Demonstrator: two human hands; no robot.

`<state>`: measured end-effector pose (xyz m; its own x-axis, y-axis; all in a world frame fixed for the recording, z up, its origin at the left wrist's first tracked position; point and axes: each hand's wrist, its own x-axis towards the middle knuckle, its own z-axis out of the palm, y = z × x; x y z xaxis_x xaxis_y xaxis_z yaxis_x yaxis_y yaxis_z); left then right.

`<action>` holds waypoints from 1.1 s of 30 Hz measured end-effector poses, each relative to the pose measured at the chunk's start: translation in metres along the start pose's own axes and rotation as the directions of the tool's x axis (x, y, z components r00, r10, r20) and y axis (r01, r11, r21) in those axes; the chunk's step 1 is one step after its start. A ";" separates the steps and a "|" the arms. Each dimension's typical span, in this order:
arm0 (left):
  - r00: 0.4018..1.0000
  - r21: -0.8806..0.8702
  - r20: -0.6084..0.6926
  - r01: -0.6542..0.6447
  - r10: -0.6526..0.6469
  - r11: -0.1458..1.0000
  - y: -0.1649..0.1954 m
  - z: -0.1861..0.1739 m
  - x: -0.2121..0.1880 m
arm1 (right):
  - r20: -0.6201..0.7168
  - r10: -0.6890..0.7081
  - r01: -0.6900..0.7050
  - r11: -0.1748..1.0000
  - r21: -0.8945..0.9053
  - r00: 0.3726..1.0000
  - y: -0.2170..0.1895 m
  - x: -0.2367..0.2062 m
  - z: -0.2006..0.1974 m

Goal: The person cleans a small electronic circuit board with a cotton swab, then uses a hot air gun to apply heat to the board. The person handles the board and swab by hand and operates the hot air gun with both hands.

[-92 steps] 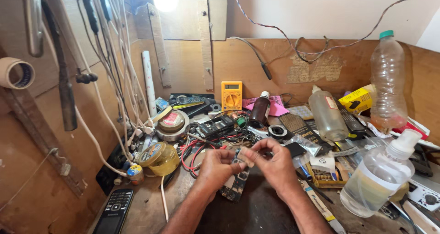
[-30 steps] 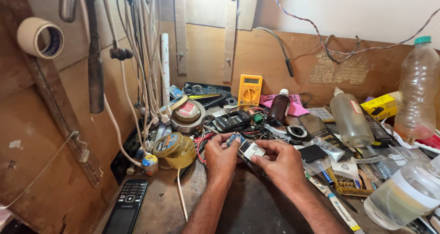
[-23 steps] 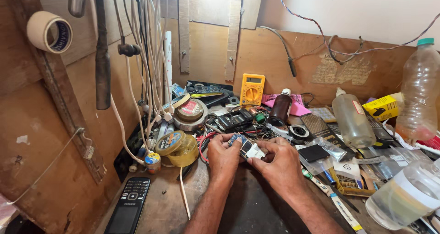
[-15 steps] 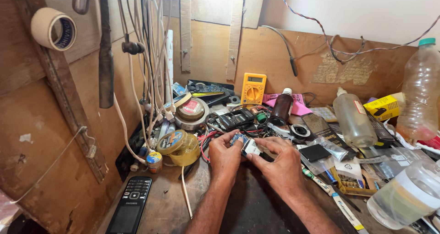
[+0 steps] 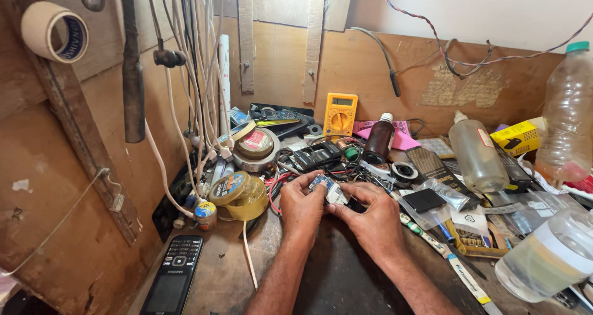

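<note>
Left hand [image 5: 301,205] and right hand [image 5: 369,215] meet fingertip to fingertip, forearms converging.

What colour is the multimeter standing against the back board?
Yellow multimeter; head view.

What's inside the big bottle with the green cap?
The tall clear bottle at the bench's right end looks mostly empty, with a little reddish colour low down. Whether that is liquid inside or something behind it cannot be told. Clutter hides its base.
</note>
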<state>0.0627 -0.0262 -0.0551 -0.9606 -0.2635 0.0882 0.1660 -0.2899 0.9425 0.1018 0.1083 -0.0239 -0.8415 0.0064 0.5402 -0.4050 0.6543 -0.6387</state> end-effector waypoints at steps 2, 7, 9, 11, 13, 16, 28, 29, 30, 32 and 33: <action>1.000 -0.049 0.022 0.003 -0.002 0.999 0.000 0.000 0.000 | -0.001 -0.001 0.001 1.000 -0.003 1.000 0.000 0.001 0.000; 0.999 -0.068 0.038 0.013 -0.011 0.998 0.001 0.001 0.000 | 0.012 0.019 -0.018 1.000 -0.003 1.000 -0.001 0.001 0.000; 0.999 -0.078 0.039 0.024 -0.021 0.997 0.001 0.001 0.000 | 0.020 0.035 -0.036 0.998 0.043 0.999 0.000 0.002 0.001; 0.999 -0.082 0.040 0.039 -0.036 0.996 0.002 0.001 0.000 | 0.016 0.044 -0.045 0.999 0.028 0.999 0.000 0.002 0.001; 0.999 -0.074 0.039 0.033 -0.030 0.997 0.002 0.000 -0.001 | 0.015 0.042 -0.042 0.999 0.025 0.999 0.001 0.002 0.002; 0.999 -0.074 0.049 0.006 -0.003 0.997 0.002 0.000 -0.001 | 0.016 0.029 -0.029 0.999 0.030 0.999 0.002 0.003 0.002; 0.996 -0.077 0.065 -0.055 0.060 0.996 -0.008 -0.001 0.005 | 0.069 0.048 -0.054 0.994 0.091 0.997 -0.004 0.003 -0.003; 0.996 -0.071 0.061 -0.057 0.062 0.996 -0.009 0.000 0.005 | 0.044 0.023 -0.026 0.996 0.087 0.999 -0.004 0.002 -0.004; 0.996 -0.064 0.057 -0.058 0.062 0.996 -0.009 0.000 0.005 | 0.021 -0.002 0.000 0.997 0.081 1.000 -0.004 0.000 -0.006; 0.998 -0.118 0.062 0.008 -0.001 0.993 -0.009 0.000 0.006 | 0.001 -0.033 0.032 0.998 0.049 0.999 -0.003 -0.004 -0.010; 0.997 -0.145 0.067 0.043 -0.033 0.989 -0.009 0.000 0.006 | -0.008 -0.047 0.047 0.998 0.032 0.999 -0.003 -0.006 -0.013</action>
<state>0.0559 -0.0251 -0.0630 -0.9783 -0.1919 0.0781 0.1554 -0.4308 0.8890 0.1122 0.1160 -0.0185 -0.8186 -0.0181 0.5741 -0.4554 0.6294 -0.6296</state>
